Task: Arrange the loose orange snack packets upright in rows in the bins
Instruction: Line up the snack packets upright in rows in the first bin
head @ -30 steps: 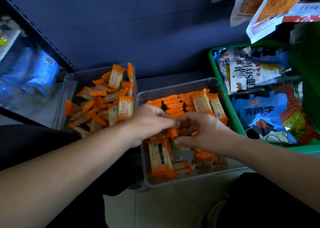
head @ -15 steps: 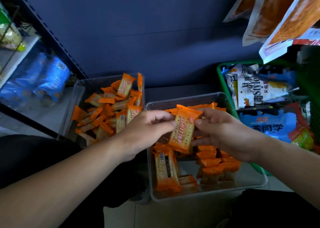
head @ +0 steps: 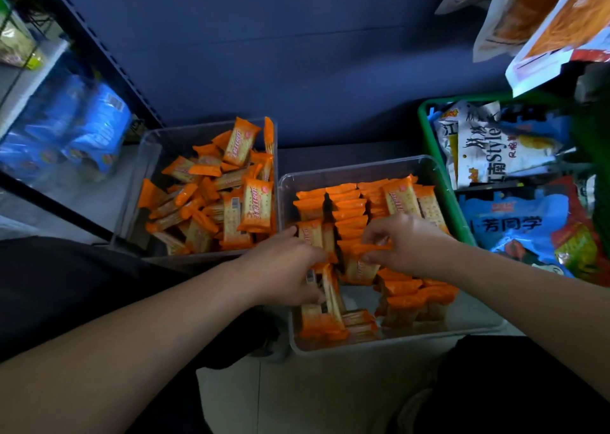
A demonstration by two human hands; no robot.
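As left hand (head: 284, 268) grips standing packets (head: 330, 291), right hand (head: 409, 245) pinches another packet (head: 361, 270) | rows (head: 346, 202) beyond grip upright | bin (head: 155, 143) left of grip jumbled

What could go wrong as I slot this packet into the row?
1. The packet pinched by the right hand is going into a tight gap. Forcing it could crush it or tip the upright rows behind.
2. The leaning packets gripped by the left hand look unsupported. If released, they may flop flat in the bin.
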